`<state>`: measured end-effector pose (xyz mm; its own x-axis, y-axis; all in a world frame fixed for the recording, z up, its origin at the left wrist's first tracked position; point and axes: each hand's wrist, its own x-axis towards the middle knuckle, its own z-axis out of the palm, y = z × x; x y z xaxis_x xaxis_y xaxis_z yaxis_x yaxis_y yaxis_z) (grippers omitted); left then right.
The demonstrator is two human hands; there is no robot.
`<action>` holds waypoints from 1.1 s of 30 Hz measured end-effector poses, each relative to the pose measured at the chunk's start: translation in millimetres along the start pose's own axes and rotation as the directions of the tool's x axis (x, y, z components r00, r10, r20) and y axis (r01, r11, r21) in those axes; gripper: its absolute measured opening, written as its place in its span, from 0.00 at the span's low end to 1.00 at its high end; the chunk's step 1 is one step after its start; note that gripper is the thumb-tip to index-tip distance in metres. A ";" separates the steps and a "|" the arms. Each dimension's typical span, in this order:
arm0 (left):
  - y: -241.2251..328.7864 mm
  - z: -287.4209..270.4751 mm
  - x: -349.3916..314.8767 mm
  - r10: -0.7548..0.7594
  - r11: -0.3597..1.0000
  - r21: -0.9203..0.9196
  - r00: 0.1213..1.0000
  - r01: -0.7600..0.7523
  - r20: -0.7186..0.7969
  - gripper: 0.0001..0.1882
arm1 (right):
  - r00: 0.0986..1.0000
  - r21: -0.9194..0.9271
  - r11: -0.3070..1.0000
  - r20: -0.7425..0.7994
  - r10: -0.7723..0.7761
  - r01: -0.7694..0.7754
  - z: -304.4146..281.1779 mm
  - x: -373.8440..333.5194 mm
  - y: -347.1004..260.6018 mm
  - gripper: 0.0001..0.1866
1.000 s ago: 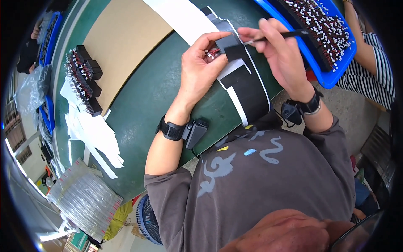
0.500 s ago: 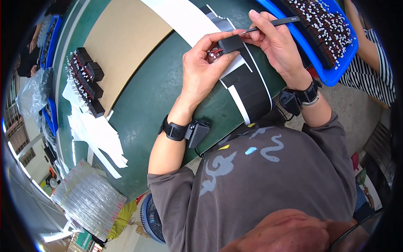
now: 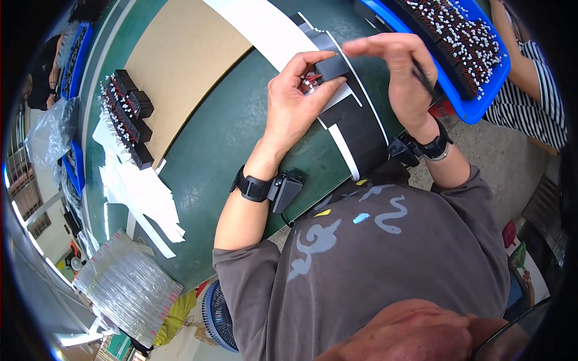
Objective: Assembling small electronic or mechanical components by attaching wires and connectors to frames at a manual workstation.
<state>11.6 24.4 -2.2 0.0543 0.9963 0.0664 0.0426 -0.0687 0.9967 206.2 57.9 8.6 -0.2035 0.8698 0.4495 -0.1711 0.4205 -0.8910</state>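
Observation:
My left hand (image 3: 295,108) grips a small black box-shaped part (image 3: 332,68) by its sides, thumb and forefinger at its edges. Red wires (image 3: 311,78) with a white connector come out of the end toward my palm. To the right of the part, my right hand (image 3: 406,78) is raised with fingers stretched out. Dark tweezers (image 3: 416,71) are tucked in that hand, mostly hidden and blurred. Under and beside the part lies a sheet of black strips (image 3: 364,129) with white backing, curving along the table's near edge.
A blue tray (image 3: 475,111) full of black wired parts stands at right, near another person's striped sleeve (image 3: 545,84). Brown board (image 3: 174,54) and a white strip (image 3: 259,24) cover the far table. Wired parts (image 3: 141,129) and white paper scraps (image 3: 144,192) lie at left.
My right hand has drawn back from the part toward the right, and the tweezers have swung down into the palm. The left hand keeps its hold, with the part's face turned up more.

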 end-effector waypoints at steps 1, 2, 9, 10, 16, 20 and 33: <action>0.2 0.0 -0.3 0.003 1.000 -0.001 1.000 -0.003 0.000 0.19 | 1.000 -0.002 1.000 0.001 -0.003 0.003 2.1 1.1 -0.8 0.09; 0.3 -0.1 -0.2 0.021 0.999 0.040 1.000 -0.020 -0.006 0.19 | 0.998 -0.040 0.999 0.054 0.031 -0.029 6.0 2.9 -1.2 0.07; 6.5 2.2 -4.3 0.148 0.948 0.284 0.989 -0.141 -0.001 0.19 | 0.963 -0.142 0.977 0.199 0.183 -0.157 18.8 2.5 0.1 0.06; 7.4 2.3 -4.9 0.150 0.942 0.306 0.989 -0.137 -0.019 0.19 | 0.952 -0.141 0.971 0.213 0.219 -0.192 17.0 3.6 0.9 0.07; 6.0 2.7 -4.3 0.172 0.933 0.326 0.985 -0.153 -0.030 0.19 | 0.973 -0.023 0.988 0.168 0.157 -0.156 13.2 6.3 8.7 0.08; 10.2 2.4 -5.7 0.154 0.930 0.344 0.987 -0.131 -0.041 0.20 | 0.940 -0.161 0.971 0.266 0.214 -0.175 10.3 6.9 2.6 0.11; 5.2 3.1 -5.4 0.248 0.901 0.372 0.969 -0.225 -0.014 0.20 | 0.912 -0.233 0.937 0.262 0.317 -0.259 11.7 8.5 -11.5 0.12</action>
<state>14.6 18.5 2.5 0.0488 0.9489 0.3119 0.3975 -0.3049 0.8655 195.2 57.4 23.5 -0.4924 0.8584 0.1439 0.1166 0.2289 -0.9665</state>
